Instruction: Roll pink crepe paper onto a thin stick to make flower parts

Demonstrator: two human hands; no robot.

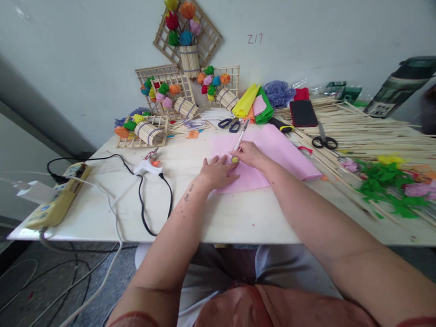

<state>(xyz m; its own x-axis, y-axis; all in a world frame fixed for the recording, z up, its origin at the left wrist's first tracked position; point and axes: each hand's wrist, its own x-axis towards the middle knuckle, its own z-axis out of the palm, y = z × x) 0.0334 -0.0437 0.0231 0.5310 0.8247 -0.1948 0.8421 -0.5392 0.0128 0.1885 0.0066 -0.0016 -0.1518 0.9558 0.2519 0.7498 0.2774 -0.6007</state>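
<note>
A sheet of pink crepe-like paper (284,151) lies on the white table. My left hand (218,172) rests flat on its left part, fingers spread. Over the same sheet, my right hand (250,154) is closed around a slim white pen (241,135), which slants up and away from me. A small round yellowish piece (234,159) sits by the right fingertips, between the two hands. Whether the right fingers touch it, I cannot tell.
Black-handled scissors (229,125), folded coloured paper (249,101) and a phone (303,113) lie beyond the sheet. At left are a white glue gun (148,167) with cord and a power strip (58,194). Wooden sticks (372,128) and paper flowers (387,184) cover the right.
</note>
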